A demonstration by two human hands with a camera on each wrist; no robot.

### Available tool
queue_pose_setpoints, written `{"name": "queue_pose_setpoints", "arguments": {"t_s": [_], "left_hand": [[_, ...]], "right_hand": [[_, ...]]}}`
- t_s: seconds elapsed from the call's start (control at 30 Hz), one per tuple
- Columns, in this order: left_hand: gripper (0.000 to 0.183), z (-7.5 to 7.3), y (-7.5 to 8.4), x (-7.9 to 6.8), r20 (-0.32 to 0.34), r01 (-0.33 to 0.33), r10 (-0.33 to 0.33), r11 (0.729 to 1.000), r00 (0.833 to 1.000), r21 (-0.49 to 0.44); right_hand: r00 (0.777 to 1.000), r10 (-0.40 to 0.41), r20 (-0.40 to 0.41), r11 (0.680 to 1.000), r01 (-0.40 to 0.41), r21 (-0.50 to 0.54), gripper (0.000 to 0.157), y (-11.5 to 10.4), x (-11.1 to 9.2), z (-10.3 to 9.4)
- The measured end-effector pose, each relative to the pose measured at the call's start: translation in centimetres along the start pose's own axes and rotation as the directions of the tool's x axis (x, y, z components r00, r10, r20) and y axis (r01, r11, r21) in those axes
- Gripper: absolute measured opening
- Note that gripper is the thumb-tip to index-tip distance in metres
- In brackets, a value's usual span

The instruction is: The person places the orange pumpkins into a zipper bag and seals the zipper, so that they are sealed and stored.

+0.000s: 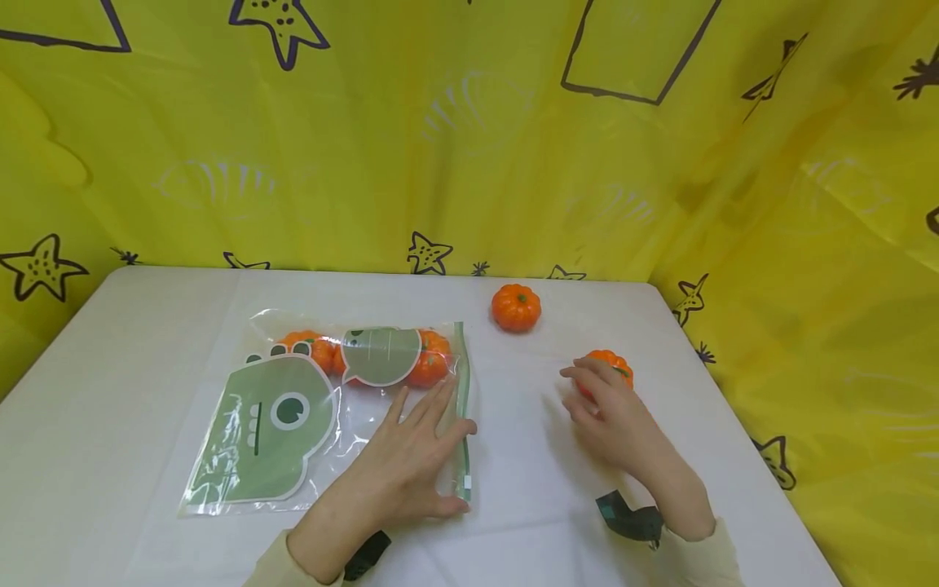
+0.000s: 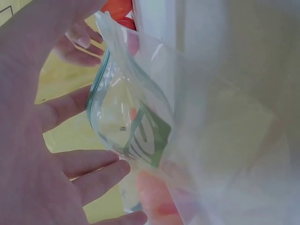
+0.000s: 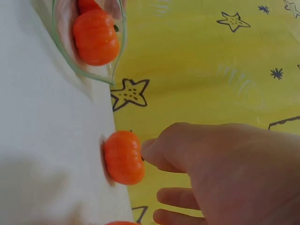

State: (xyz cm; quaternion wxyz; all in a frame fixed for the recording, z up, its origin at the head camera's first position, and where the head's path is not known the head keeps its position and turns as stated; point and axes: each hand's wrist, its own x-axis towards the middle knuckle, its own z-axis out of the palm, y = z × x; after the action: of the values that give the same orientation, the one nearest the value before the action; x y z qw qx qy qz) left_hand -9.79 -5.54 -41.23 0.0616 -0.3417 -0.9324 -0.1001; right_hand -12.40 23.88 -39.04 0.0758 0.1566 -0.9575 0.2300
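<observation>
A clear zip bag [image 1: 249, 448] with a green cartoon creature print lies flat on the table, its green-edged mouth facing right. Inside, along the far side, are small orange pumpkins [image 1: 434, 359]. My left hand [image 1: 411, 469] rests on the bag by the mouth, fingers spread. In the left wrist view the mouth [image 2: 129, 93] gapes beside the straight fingers. To the right, my right hand [image 1: 616, 420] is over another pumpkin [image 1: 612, 359], partly covering it, fingers loosely bent and not closed around it. A further pumpkin [image 1: 516, 307] sits near the table's far edge.
A white cloth covers the table [image 1: 528, 505]. Yellow curtains [image 1: 469, 163] with dark star drawings hang behind it and along the right side. Dark straps [image 1: 629, 518] are on both wrists, below light sleeves.
</observation>
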Motion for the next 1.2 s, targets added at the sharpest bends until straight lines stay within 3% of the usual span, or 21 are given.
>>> {"name": "queue_pose_setpoints", "arguments": {"t_s": [0.23,0.33,0.5,0.73,0.83,0.97,1.07,1.2], "left_hand": [[0.077,0.2,-0.1,0.1,-0.015,-0.002,0.002,1.0,1.0,0.011],[0.076,0.3,-0.1,0.0,-0.015,-0.004,0.004,1.0,1.0,0.012],[0.076,0.3,-0.2,0.0,-0.004,-0.002,0.002,1.0,1.0,-0.008],[0.077,0.1,-0.3,0.0,0.012,0.006,-0.006,1.0,1.0,-0.031],[0.078,0.1,-0.3,0.0,0.003,0.006,-0.006,1.0,1.0,-0.027],[0.08,0.2,-0.4,0.0,-0.008,0.002,-0.002,1.0,1.0,-0.018],[0.081,0.2,-0.4,0.0,0.001,0.004,-0.004,1.0,1.0,-0.024],[0.081,0.2,-0.3,0.0,0.011,0.009,-0.008,0.999,1.0,-0.036]], "right_hand": [[0.996,-0.051,-0.07,0.998,0.048,-0.044,0.032,1.0,-1.0,-0.6],[0.997,-0.023,-0.067,0.999,0.02,-0.048,0.03,1.2,-1.2,-1.1],[0.996,0.092,-0.001,0.993,-0.092,-0.075,0.029,1.5,-1.5,-2.0],[0.982,0.162,0.095,0.983,-0.152,-0.107,0.028,2.0,-2.0,-2.4],[0.962,0.218,0.163,0.972,-0.199,-0.125,0.039,2.1,-2.1,-2.7],[0.92,0.296,0.257,0.953,-0.266,-0.147,0.055,2.2,-2.1,-2.8],[0.909,0.308,0.281,0.949,-0.274,-0.154,0.059,2.1,-2.2,-2.8],[0.914,0.29,0.282,0.954,-0.252,-0.164,0.059,1.7,-2.1,-2.9]]}}
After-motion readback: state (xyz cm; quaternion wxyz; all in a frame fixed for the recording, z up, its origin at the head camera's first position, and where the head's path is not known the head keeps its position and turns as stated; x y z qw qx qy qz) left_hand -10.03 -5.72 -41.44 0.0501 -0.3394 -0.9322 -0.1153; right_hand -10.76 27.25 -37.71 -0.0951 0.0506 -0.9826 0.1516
